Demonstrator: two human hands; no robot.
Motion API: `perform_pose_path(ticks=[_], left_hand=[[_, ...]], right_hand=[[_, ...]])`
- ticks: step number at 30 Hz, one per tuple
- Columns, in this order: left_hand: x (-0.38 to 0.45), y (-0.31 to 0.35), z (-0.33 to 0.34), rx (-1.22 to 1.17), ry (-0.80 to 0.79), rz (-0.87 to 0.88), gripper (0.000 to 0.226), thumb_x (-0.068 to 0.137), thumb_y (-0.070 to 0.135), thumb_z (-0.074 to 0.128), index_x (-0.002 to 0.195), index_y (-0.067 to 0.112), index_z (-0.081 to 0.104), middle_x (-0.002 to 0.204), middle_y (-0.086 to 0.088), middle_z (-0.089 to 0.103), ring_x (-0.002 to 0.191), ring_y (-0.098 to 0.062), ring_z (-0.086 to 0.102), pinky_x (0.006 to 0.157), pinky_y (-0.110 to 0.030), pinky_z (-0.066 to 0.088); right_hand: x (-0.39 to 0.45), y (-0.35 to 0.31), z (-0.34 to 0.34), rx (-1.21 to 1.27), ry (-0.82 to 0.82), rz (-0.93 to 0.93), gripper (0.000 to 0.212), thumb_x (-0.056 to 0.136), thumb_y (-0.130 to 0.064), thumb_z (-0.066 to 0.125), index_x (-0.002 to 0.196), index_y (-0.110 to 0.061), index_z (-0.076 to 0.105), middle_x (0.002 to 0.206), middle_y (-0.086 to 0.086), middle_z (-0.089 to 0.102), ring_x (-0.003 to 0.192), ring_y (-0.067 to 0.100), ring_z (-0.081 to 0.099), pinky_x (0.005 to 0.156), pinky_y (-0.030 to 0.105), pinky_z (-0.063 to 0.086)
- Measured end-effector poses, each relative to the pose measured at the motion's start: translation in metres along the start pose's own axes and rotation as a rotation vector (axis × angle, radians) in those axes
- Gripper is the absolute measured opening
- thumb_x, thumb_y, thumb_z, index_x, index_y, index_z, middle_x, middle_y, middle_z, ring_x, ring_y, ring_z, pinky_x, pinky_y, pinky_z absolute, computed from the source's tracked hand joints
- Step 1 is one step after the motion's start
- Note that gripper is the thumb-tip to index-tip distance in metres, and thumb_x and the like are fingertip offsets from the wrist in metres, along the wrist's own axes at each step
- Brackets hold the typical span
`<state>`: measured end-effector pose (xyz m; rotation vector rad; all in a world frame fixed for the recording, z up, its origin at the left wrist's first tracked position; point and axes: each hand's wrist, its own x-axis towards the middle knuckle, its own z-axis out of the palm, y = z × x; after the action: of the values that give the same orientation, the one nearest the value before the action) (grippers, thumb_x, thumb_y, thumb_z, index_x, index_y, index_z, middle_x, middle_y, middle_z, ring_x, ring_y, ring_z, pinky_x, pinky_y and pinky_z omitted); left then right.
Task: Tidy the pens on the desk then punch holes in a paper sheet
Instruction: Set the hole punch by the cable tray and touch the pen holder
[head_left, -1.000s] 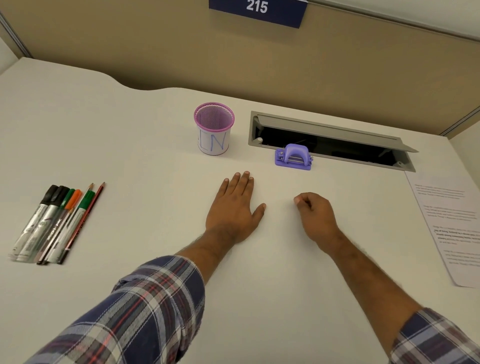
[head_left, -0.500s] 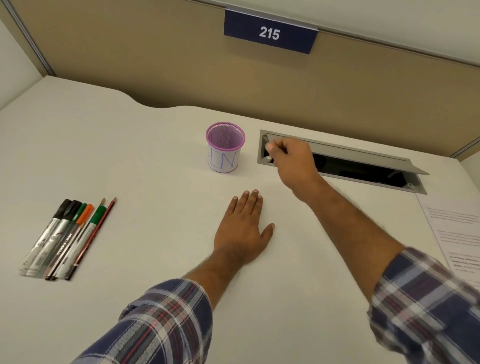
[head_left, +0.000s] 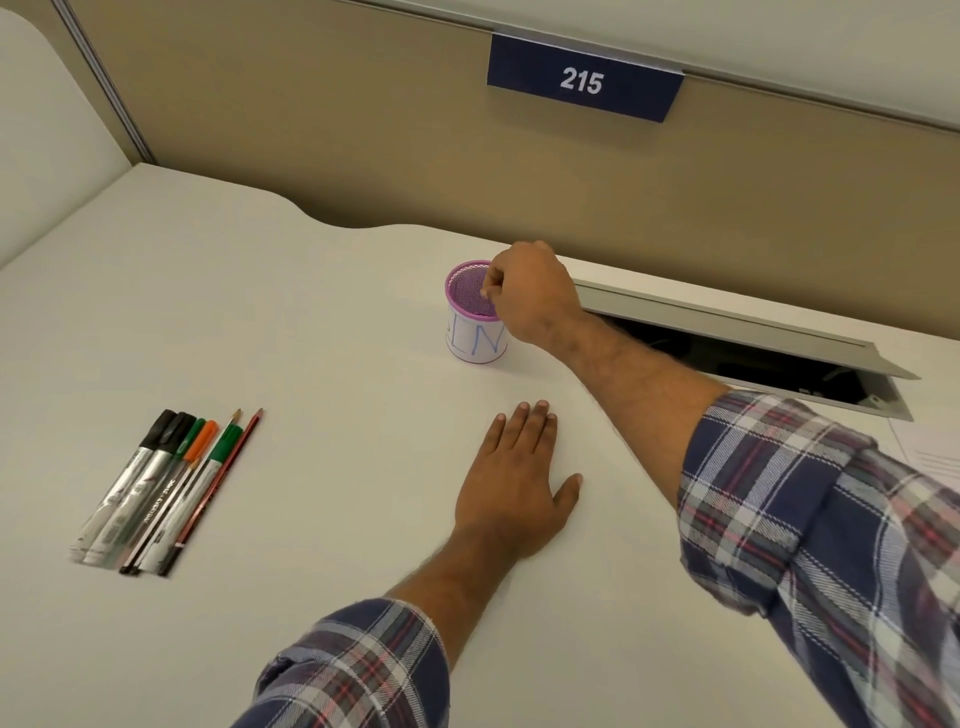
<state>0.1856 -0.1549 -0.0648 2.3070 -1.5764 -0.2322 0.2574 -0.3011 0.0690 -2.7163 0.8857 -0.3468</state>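
A purple mesh pen cup (head_left: 470, 322) with a white label stands at the back middle of the white desk (head_left: 311, 389). My right hand (head_left: 535, 296) is at the cup's right rim, with its fingertips curled over the edge and pinching it. My left hand (head_left: 514, 483) lies flat on the desk nearer to me, fingers together, holding nothing. Several markers and pencils (head_left: 166, 488) lie side by side at the left. A corner of the printed paper sheet (head_left: 930, 457) shows at the right edge. The hole punch is hidden behind my right arm.
An open cable tray (head_left: 753, 343) with a raised grey lid is sunk into the desk behind my right arm. A beige partition with a blue sign reading 215 (head_left: 582, 83) closes the back of the desk.
My right hand has swung left from in front of the cable tray to the pen cup's rim. My left hand stays flat. The view has tilted up a little.
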Motion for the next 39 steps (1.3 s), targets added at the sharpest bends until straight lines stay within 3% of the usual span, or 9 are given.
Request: perform_pose_path(ticks=[3, 5, 9, 14, 17, 21, 27, 39], left_hand=[[0.000, 0.000, 0.002, 0.011, -0.003, -0.008, 0.078, 0.095, 0.062, 0.016, 0.158, 0.018, 0.005, 0.167, 0.001, 0.000, 0.154, -0.015, -0.003, 0.121, -0.033, -0.010], [0.001, 0.000, 0.001, 0.012, -0.003, -0.009, 0.078, 0.095, 0.063, 0.016, 0.158, 0.018, 0.005, 0.167, 0.002, -0.001, 0.153, -0.015, -0.004, 0.120, -0.032, -0.011], [-0.001, -0.001, -0.001, 0.004, -0.001, 0.003, 0.079, 0.094, 0.062, 0.015, 0.158, 0.017, 0.007, 0.167, 0.001, 0.001, 0.154, -0.015, -0.002, 0.123, -0.034, -0.006], [-0.001, 0.000, -0.004, 0.011, -0.013, 0.007, 0.079, 0.094, 0.061, 0.015, 0.159, 0.017, 0.005, 0.167, 0.001, -0.001, 0.154, -0.015, -0.003, 0.124, -0.035, -0.005], [-0.001, 0.000, -0.004, 0.022, -0.016, 0.010, 0.078, 0.095, 0.060, 0.016, 0.158, 0.016, 0.006, 0.167, 0.001, 0.000, 0.154, -0.016, -0.003, 0.124, -0.035, -0.006], [0.000, 0.000, -0.004, 0.038, -0.017, 0.015, 0.076, 0.096, 0.058, 0.017, 0.158, 0.014, 0.009, 0.167, -0.001, 0.002, 0.154, -0.017, -0.001, 0.125, -0.037, -0.003], [-0.001, 0.000, -0.004, 0.046, -0.018, 0.015, 0.075, 0.097, 0.058, 0.018, 0.158, 0.015, 0.008, 0.167, 0.000, 0.002, 0.154, -0.017, 0.000, 0.125, -0.036, -0.001], [0.000, 0.000, -0.002, 0.073, -0.013, 0.010, 0.077, 0.096, 0.061, 0.015, 0.159, 0.017, 0.006, 0.167, 0.001, 0.001, 0.154, -0.015, -0.001, 0.122, -0.032, -0.007]], right_hand=[[0.004, -0.002, 0.004, -0.086, -0.011, -0.067, 0.017, 0.087, -0.010, 0.061, 0.096, -0.017, 0.074, 0.107, 0.007, 0.061, 0.108, 0.028, 0.048, 0.078, 0.035, 0.044], [0.003, -0.003, 0.002, -0.034, 0.022, -0.064, 0.018, 0.088, -0.010, 0.060, 0.096, -0.018, 0.075, 0.107, 0.006, 0.061, 0.107, 0.027, 0.048, 0.079, 0.036, 0.045], [-0.007, 0.007, -0.005, 0.117, 0.140, -0.002, 0.016, 0.090, -0.030, 0.063, 0.088, -0.017, 0.073, 0.090, -0.002, 0.055, 0.093, 0.018, 0.045, 0.075, 0.033, 0.042], [-0.040, 0.033, -0.018, 0.447, 0.148, 0.112, 0.013, 0.089, -0.010, 0.061, 0.091, -0.007, 0.073, 0.082, -0.001, 0.065, 0.075, 0.016, 0.056, 0.065, 0.028, 0.049], [-0.078, 0.053, -0.019, 0.642, 0.117, 0.256, 0.011, 0.089, -0.010, 0.064, 0.093, -0.006, 0.073, 0.089, 0.005, 0.071, 0.071, 0.008, 0.060, 0.064, 0.014, 0.050], [-0.135, 0.096, -0.014, 0.404, -0.070, 0.291, 0.015, 0.091, -0.016, 0.064, 0.100, -0.008, 0.073, 0.094, 0.004, 0.071, 0.085, 0.015, 0.063, 0.076, 0.025, 0.047], [-0.186, 0.136, -0.026, -0.005, -0.474, 0.034, 0.024, 0.094, -0.014, 0.058, 0.114, -0.016, 0.070, 0.110, 0.000, 0.069, 0.098, 0.016, 0.061, 0.087, 0.024, 0.046], [-0.181, 0.133, -0.025, -0.189, -0.577, -0.119, 0.026, 0.094, -0.027, 0.059, 0.117, -0.021, 0.068, 0.109, -0.003, 0.069, 0.096, 0.015, 0.060, 0.080, 0.023, 0.044]])
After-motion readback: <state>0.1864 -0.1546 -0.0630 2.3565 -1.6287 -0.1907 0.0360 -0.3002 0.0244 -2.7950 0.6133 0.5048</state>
